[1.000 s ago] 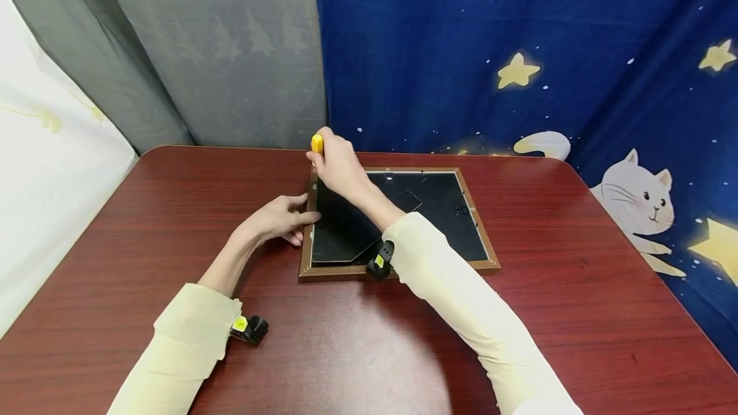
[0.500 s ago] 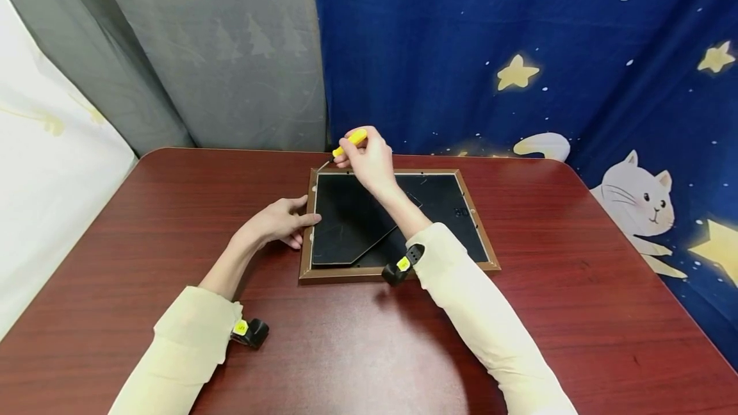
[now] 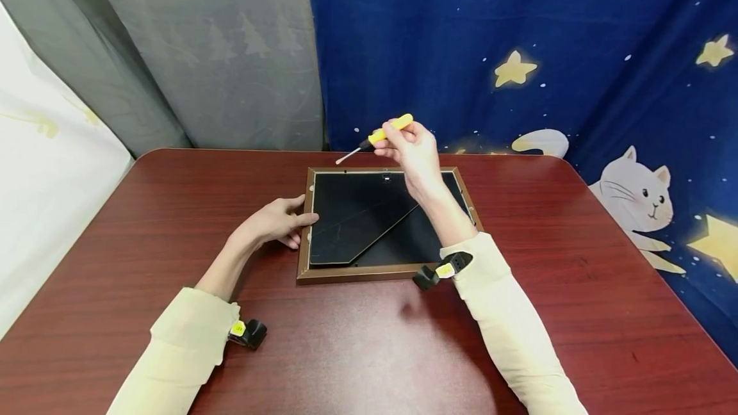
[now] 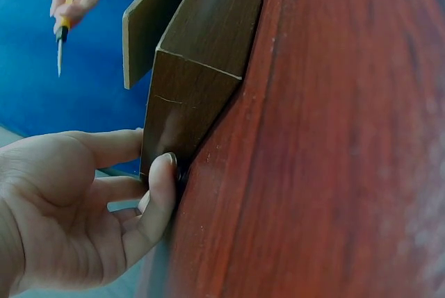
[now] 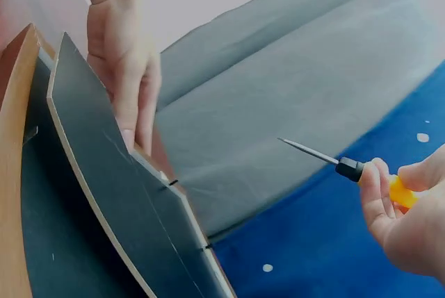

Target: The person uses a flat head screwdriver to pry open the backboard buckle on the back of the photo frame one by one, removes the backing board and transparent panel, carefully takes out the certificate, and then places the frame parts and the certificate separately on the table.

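Note:
A brown wooden picture frame (image 3: pixel 357 273) lies face down on the table, its black backing board (image 3: pixel 340 210) upward. An easel-stand flap (image 5: pixel 104 145) stands slightly raised off the board in the right wrist view. At the frame's left edge, my left hand (image 3: pixel 272 221) pinches the rim, thumb on top and fingers against the outer side. My right hand (image 3: pixel 421 157) holds a screwdriver (image 3: pixel 377 137) by its yellow handle, above the frame's far edge. The metal tip points down and left, apart from the frame. My right forearm hides part of the frame's right side.
The reddish-brown wooden table (image 3: pixel 323 344) extends around the frame. Behind it hang a grey curtain (image 3: pixel 230 82) and a blue curtain (image 3: pixel 426 50) with stars and a cat. Small black tabs (image 5: pixel 171 183) stick out along the frame's inner edge.
My right hand has moved right with the screwdriver, from the frame's far left corner to above its far edge, and the tip has lifted off. The left hand stays on the rim.

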